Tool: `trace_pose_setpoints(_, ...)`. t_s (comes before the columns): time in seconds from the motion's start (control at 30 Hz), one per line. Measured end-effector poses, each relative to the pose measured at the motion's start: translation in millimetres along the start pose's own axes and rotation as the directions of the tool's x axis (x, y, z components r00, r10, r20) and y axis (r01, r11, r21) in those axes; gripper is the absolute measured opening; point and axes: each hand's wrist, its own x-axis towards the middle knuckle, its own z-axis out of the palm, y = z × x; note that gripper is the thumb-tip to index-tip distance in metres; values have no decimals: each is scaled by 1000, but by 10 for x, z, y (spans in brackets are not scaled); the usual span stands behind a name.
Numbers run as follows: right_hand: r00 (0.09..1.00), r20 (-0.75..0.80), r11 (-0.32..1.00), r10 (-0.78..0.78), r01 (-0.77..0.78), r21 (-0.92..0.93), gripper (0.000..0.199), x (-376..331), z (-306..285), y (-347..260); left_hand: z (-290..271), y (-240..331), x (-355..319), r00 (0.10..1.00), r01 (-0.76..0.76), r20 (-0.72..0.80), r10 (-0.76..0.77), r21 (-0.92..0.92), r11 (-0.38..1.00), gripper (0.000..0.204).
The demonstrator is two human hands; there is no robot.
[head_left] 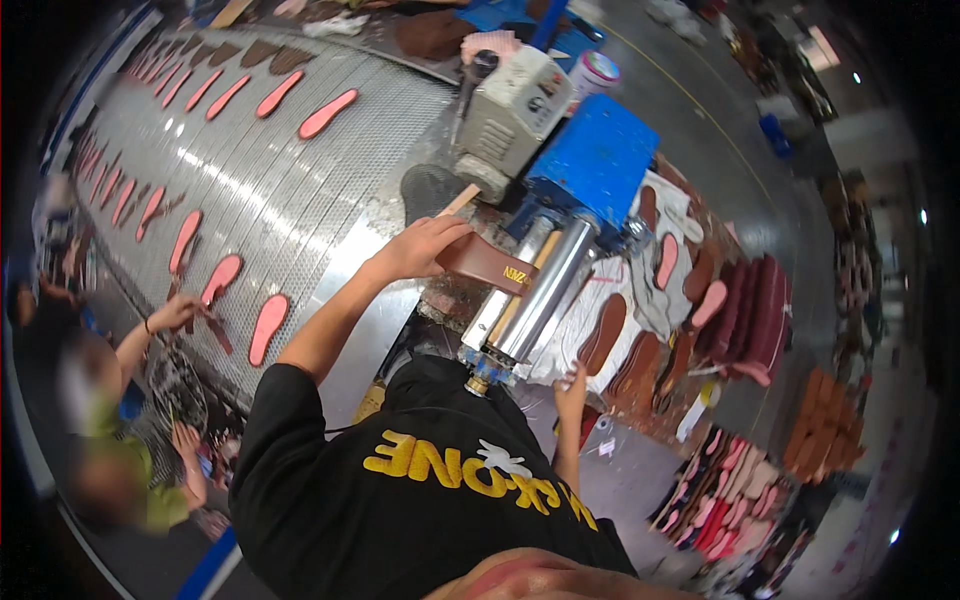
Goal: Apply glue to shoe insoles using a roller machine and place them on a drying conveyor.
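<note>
My left hand [430,248] is closed around the wide end of a brown insole [490,268] with gold lettering. The insole's other end meets the shiny metal rollers [550,285] of a blue-housed roller machine [595,160]. On the other side of the rollers, my right hand [570,388] has its fingers pinched at the lower end of another brown insole [604,335]. That one lies over a white cloth [560,345], beside a stack of brown insoles [635,365].
A metal mesh conveyor [330,160] carries rows of pink insoles [268,330] to the left. A grey motor unit [515,105] stands behind the rollers. A co-worker's hand [175,312] reaches over the conveyor's near edge. Maroon stacked pieces [745,315] sit to the right.
</note>
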Motion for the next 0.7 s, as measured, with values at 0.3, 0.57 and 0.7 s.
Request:
trace_pose_setpoints(0.3, 878, 473, 996, 76, -47, -73, 34, -320, 424, 814, 559, -765, -1491, 786, 463, -10, -618, -653, 600, 62)
trace_pose_setpoints(0.57, 753, 614, 971, 236, -206, -121, 32, -257, 481, 773, 1186, -1080, -2676, -57, 4, 263, -963, -964, -264, 60)
trace_pose_setpoints(0.7, 762, 603, 955, 234, -298, 6, 32, -294, 486, 777, 1120, -1499, -2602, -189, 48, 190, -963, -978, -202, 64)
